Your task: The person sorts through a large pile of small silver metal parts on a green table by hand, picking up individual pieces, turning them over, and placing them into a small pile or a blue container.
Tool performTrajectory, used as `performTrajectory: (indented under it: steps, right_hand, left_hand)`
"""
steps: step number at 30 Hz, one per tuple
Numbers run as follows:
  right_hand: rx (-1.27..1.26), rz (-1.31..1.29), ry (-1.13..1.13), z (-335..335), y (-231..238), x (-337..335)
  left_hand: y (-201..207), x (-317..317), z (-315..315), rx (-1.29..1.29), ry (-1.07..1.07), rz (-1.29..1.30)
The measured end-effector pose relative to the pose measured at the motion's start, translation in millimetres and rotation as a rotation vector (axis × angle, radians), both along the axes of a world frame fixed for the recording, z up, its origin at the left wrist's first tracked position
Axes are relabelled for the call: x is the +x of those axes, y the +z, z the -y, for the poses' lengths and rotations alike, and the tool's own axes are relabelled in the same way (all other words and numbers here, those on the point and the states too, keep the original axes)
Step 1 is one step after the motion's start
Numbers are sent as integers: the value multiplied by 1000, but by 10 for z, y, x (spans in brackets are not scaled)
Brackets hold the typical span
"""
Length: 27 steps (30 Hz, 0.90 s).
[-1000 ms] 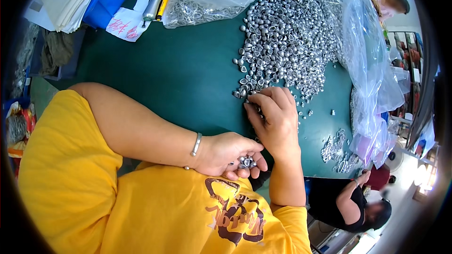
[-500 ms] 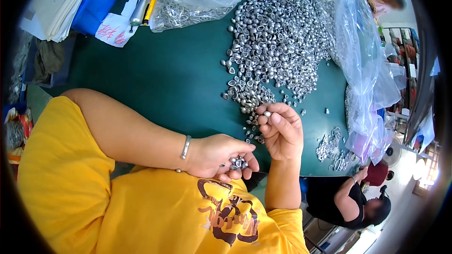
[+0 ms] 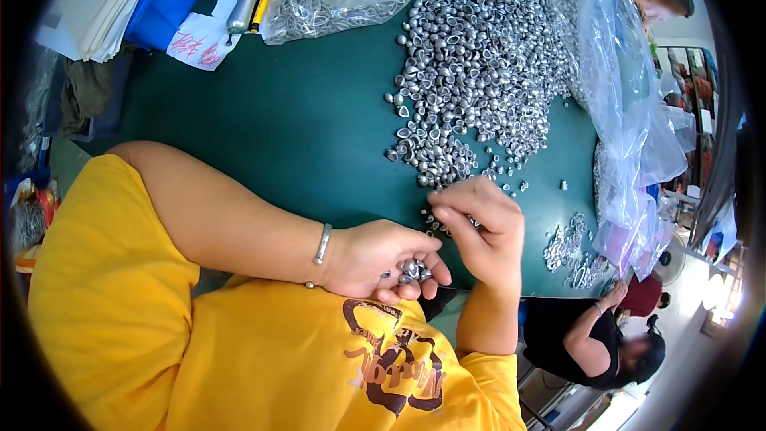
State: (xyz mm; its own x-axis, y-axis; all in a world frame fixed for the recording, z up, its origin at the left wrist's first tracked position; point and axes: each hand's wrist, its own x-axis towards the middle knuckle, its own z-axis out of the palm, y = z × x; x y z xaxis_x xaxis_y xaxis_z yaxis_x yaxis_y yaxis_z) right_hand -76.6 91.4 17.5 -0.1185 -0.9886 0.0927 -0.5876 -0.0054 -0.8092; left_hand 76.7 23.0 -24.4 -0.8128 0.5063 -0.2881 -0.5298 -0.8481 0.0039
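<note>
My left hand (image 3: 369,255) is cupped, palm up, in front of my shirt, with several small hollow metal caps (image 3: 414,271) lying in its curled fingers. To the right of it, my right hand (image 3: 488,227) hovers over the table's near part. Its thumb and fingers are bent together in a pinch, and whatever may be between the tips is hidden. Just beyond the right hand spreads a large pile of silvery metal caps (image 3: 491,64), thinning into loose pieces at its near edge.
A clear plastic bag of metal pieces (image 3: 335,12) lies on the green table (image 3: 263,128) at the far left, beside a yellow-black pen (image 3: 262,4). Clear plastic sheeting (image 3: 618,96) and a small heap of metal parts (image 3: 568,251) lie right. Two people work beyond.
My right hand has turned and its fingers have closed over; the cap seen between thumb and finger no longer shows. My left hand still cups its caps. The whole view has shifted slightly.
</note>
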Motion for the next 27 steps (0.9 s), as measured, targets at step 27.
performTrajectory:
  steps: [27]
  right_hand:
    - [22, 965, -33, -171, -158, -170]
  left_hand:
    - [34, -14, 1, -6, 14, 26]
